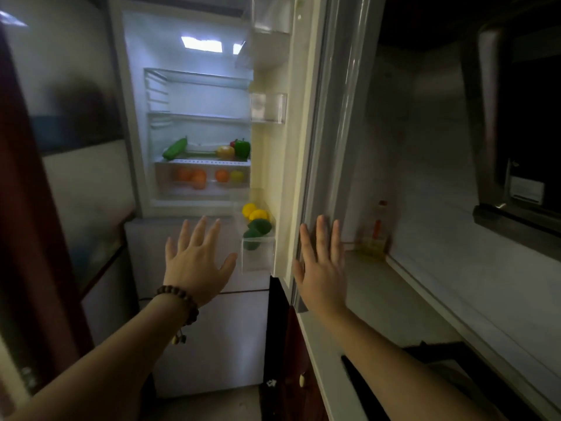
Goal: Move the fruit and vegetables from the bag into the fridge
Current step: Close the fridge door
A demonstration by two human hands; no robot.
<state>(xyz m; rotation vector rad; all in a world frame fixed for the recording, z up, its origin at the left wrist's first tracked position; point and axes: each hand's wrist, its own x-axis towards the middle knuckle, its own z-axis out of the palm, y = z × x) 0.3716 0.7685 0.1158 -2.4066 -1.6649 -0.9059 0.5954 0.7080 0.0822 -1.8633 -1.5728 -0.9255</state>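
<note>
Left hand [198, 262] raised flat, palm forward, fingers [197, 230] spread and released, grasping nothing; dark wooden bead bracelet [182, 299] round the wrist. Beyond those fingers, open fridge [133, 117] with smooth white walls and clear shelves. Up and left of the fingers, on the lowest shelf: long green cucumber [175, 148], then a rounded yellow pepper [226, 152] and a glossy green pepper [242, 148] just beside it. Below that shelf, in a frosted drawer [206, 189]: round oranges [194, 176] and one yellowish fruit [237, 176]. Just right of the left fingers, in a clear plastic door bin [258, 256]: two oval lemons [254, 211] and dark green, lumpy vegetables [258, 230]. Right hand [321, 268] flat, fingers [321, 235] straight and released, laid against the edge of the fridge door [331, 117]. Right of those fingers, a tall bottle [375, 235] of yellow liquid on the pale counter [425, 299].
</note>
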